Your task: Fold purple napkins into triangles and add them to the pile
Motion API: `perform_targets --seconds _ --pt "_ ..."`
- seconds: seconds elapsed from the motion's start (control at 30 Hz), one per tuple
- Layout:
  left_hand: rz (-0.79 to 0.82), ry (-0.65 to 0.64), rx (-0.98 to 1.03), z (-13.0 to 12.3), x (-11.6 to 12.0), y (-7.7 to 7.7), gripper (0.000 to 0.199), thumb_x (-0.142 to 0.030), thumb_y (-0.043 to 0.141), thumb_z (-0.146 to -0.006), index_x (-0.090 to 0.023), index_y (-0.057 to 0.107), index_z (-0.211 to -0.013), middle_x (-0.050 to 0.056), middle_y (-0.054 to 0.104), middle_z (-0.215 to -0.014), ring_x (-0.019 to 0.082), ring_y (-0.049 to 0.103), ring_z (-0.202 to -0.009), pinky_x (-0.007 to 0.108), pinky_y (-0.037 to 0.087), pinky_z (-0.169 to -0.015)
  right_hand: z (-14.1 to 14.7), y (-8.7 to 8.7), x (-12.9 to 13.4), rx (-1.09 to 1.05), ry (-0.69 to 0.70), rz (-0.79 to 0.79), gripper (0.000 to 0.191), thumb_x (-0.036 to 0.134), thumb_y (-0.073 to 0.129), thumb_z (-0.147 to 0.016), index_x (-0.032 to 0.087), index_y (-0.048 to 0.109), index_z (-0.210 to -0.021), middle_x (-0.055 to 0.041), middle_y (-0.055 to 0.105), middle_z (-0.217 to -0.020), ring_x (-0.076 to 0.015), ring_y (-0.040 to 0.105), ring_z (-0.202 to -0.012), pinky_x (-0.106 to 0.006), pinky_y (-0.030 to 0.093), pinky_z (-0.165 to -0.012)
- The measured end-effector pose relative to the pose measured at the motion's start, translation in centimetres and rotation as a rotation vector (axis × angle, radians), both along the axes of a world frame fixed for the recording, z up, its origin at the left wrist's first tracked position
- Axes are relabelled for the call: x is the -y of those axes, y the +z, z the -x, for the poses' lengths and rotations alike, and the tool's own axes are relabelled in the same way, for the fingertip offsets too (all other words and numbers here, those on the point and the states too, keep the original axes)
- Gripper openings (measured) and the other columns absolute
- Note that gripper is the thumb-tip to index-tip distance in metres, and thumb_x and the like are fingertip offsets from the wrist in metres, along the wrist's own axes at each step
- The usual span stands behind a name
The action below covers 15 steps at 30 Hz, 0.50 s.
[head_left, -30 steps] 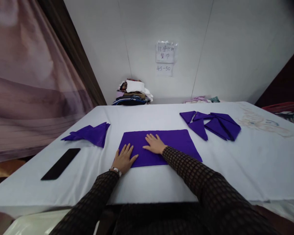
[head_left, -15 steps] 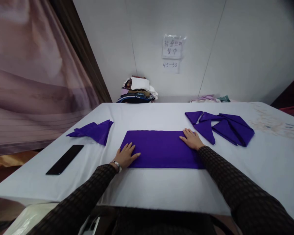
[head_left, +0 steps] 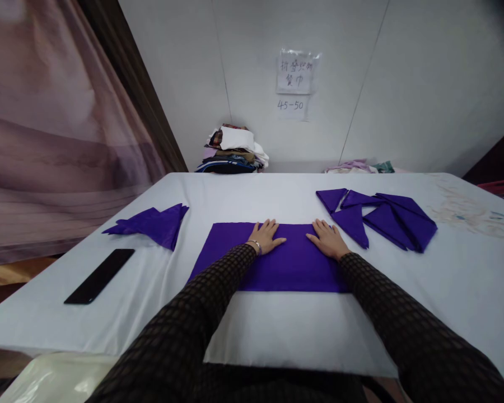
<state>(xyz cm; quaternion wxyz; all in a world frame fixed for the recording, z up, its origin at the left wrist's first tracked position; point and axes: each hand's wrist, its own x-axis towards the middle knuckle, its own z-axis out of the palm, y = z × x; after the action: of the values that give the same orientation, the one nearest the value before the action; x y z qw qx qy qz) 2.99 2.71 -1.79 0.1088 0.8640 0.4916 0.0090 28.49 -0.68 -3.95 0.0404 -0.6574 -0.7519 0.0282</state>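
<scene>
While L hand lies flat, splayed on purple cloth, R hand does same, both gripping nil

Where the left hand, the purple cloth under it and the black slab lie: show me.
Left hand (head_left: 266,238): head view, back of the hand.
Purple cloth (head_left: 294,262): head view, bare part near its middle.
Black slab (head_left: 99,276): head view, middle of upper face.

Far wall: pale grey panels, two thin seams.
Notices: two handwritten sheets on the wall, lower marked 45-50.
Curtain: left side, pinkish, draped, beside a dark brown band.
Counter: covered in white, pale embroidery at right.
Cloth stack: at counter's far edge, left of the notices.
Light: dimmer toward far right.
</scene>
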Motion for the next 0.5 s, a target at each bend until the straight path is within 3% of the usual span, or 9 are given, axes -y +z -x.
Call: perform_targets --seconds 0.1,0.27,0.33,0.4,0.5 --pt "-0.019 0.131 -0.03 5.4 -0.9 -0.1 0.077 -0.066 0.02 -0.086 -0.016 0.026 -0.144 0.01 0.019 -0.153 0.027 0.013 -0.141 0.051 0.011 -0.112 -0.1 -0.2 0.0 -0.004 0.008 -0.005 0.072 0.061 0.015 -0.09 0.015 0.029 -0.143 -0.0118 0.025 -0.151 -0.0269 0.018 -0.139 -0.049 0.018 -0.109" --pt "-0.094 0.549 -0.156 17.8 -1.0 0.4 0.071 -0.058 0.02 -0.089 -0.013 0.031 -0.142 0.016 0.026 -0.15 0.03 0.021 -0.138 0.051 0.021 -0.108 -0.2 -0.3 -0.1 -0.005 0.007 -0.009 0.071 0.06 0.015 -0.091 0.015 0.029 -0.143 -0.0124 0.025 -0.151 -0.0274 0.018 -0.139 -0.05 0.017 -0.109" --pt "-0.109 0.617 -0.184 21.2 -0.4 0.7 0.072 -0.056 0.022 -0.089 -0.007 0.033 -0.14 0.018 0.028 -0.149 0.03 0.024 -0.137 0.047 0.024 -0.108 -0.2 -0.2 -0.1 -0.005 0.006 -0.005 0.071 0.06 0.016 -0.091 0.014 0.03 -0.143 -0.0125 0.026 -0.151 -0.027 0.018 -0.139 -0.05 0.017 -0.109" --pt "-0.103 0.653 -0.186 22.6 0.6 1.2 0.072 -0.055 0.024 -0.089 -0.004 0.033 -0.139 0.019 0.028 -0.149 0.029 0.026 -0.137 0.045 0.026 -0.108 -0.1 -0.1 0.0 -0.002 0.005 0.0 0.071 0.06 0.017 -0.091 0.013 0.03 -0.142 -0.0123 0.025 -0.151 -0.0266 0.018 -0.139 -0.049 0.018 -0.109" --pt "-0.122 0.624 -0.153 21.3 3.1 1.6 0.068 -0.052 0.024 -0.091 -0.007 0.031 -0.14 0.018 0.025 -0.15 0.028 0.023 -0.138 0.048 0.024 -0.108 0.0 0.0 0.1 0.012 0.0 0.005 0.069 0.058 0.019 -0.091 0.013 0.03 -0.143 -0.0121 0.025 -0.151 -0.0263 0.019 -0.139 -0.049 0.018 -0.109"
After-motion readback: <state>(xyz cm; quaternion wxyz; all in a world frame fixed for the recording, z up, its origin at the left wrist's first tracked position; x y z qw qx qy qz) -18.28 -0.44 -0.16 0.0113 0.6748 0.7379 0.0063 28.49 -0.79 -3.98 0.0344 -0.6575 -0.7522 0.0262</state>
